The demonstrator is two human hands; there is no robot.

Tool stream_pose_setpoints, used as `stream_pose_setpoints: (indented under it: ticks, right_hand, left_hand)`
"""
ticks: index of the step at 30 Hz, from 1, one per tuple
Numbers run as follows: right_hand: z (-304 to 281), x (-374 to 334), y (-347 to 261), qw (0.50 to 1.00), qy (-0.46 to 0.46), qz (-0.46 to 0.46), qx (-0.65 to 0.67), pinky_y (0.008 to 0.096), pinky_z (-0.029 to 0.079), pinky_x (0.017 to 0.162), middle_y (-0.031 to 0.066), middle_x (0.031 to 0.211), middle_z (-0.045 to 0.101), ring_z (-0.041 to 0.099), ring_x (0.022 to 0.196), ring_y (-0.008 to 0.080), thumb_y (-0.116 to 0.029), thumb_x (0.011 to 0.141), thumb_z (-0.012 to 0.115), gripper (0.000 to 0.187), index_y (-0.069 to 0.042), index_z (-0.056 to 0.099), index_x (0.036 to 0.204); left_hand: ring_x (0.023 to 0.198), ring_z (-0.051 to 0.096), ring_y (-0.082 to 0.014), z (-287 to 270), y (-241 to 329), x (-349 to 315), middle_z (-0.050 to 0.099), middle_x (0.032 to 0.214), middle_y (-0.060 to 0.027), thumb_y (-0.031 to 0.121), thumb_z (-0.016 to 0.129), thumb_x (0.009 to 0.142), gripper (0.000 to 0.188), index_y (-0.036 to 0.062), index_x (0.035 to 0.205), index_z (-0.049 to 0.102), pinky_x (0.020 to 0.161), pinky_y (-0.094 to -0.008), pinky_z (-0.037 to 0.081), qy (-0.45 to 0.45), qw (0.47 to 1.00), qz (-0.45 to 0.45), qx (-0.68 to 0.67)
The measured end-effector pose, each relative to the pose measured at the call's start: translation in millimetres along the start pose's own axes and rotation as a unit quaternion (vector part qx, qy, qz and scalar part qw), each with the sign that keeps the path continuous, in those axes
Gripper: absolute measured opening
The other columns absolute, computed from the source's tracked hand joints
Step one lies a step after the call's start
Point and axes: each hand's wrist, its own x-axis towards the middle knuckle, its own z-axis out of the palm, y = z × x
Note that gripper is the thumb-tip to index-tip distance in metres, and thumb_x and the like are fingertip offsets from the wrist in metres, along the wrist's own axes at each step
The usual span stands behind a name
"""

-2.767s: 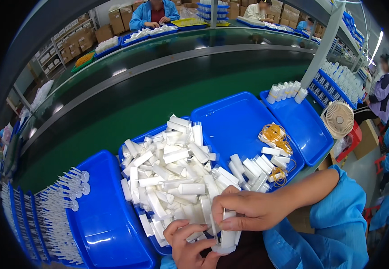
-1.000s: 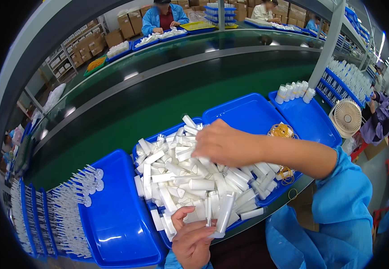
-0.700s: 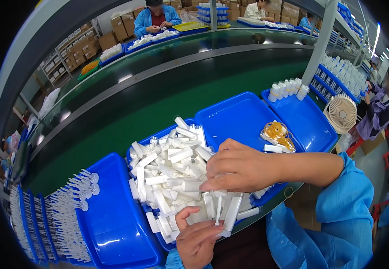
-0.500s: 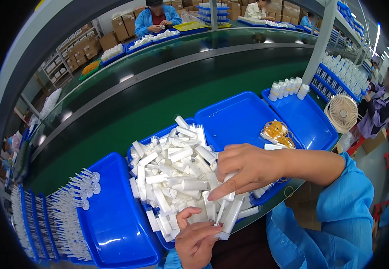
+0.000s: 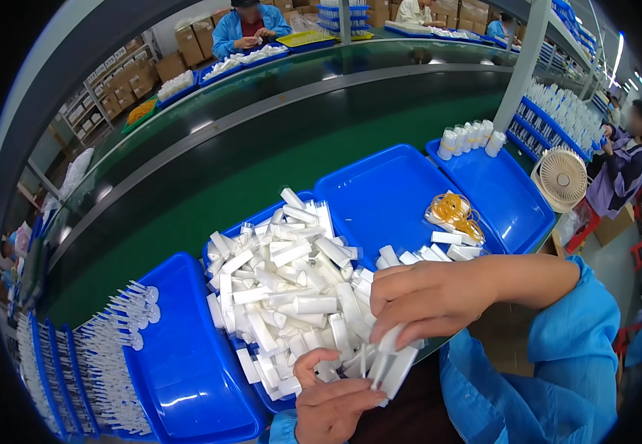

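Close to my body, both hands are on a small white piece with clear plastic film (image 5: 398, 371). My left hand (image 5: 336, 405) pinches its lower end between thumb and fingers. From above, my right hand (image 5: 439, 296) grips the upper end, its fingers bent over it. A thin white stick (image 5: 363, 360) shows beside the piece, near my left fingers. Behind my hands, a heap of white film-wrapped pieces (image 5: 284, 274) fills a blue tray. What the film encloses in my grip is partly hidden by my fingers.
To the left are a blue tray (image 5: 188, 355) and racks of upright white sticks (image 5: 106, 362). A blue tray (image 5: 365, 185) with yellow rubber bands (image 5: 452, 212) lies right, then bundled white tubes (image 5: 471, 139) and a fan (image 5: 560, 179). Beyond the green conveyor belt (image 5: 262, 155), people work.
My right hand has moved slightly right and down, its pointing finger now curled onto the piece. My left hand has shifted a little right. The view has shifted slightly.
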Motion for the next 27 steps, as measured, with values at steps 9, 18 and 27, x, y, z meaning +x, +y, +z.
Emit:
stream_pose_setpoints:
  ticks: [9,18,27]
  right_hand:
    - [0,9,-14,0.999,-0.020,0.006,0.030,0.0346,0.043,0.067,0.0135,0.089,0.047,0.050,0.080,0.0286,-0.011,0.080,0.065,0.022,0.002,0.056,0.095]
    - [29,23,-9,0.994,-0.030,-0.036,0.096,0.0374,0.040,0.068,0.0148,0.085,0.043,0.046,0.078,0.0301,-0.012,0.080,0.059,0.018,0.002,0.051,0.088]
    - [7,72,48,0.978,0.032,0.114,0.173,0.0379,0.035,0.092,0.0103,0.101,0.053,0.047,0.106,0.0241,-0.021,0.086,0.057,0.024,-0.005,0.051,0.103]
  left_hand:
    - [0.091,0.054,-0.0269,2,-2,-9,0.064,0.083,-0.0040,0.016,0.070,0.073,0.010,0.0104,0.073,0.062,0.090,-0.0483,0.033,-0.017,0.999,-0.026,0.038]
    - [0.102,0.047,-0.0383,-5,4,3,0.062,0.091,-0.0127,0.024,0.073,0.071,0.024,0.0060,0.080,0.060,0.092,-0.0525,0.033,0.076,0.991,-0.100,0.046]
    - [0.108,0.046,-0.0411,-17,-2,-5,0.061,0.093,-0.0132,0.015,0.072,0.073,0.021,0.0043,0.085,0.059,0.092,-0.0522,0.033,0.135,0.984,-0.115,0.026]
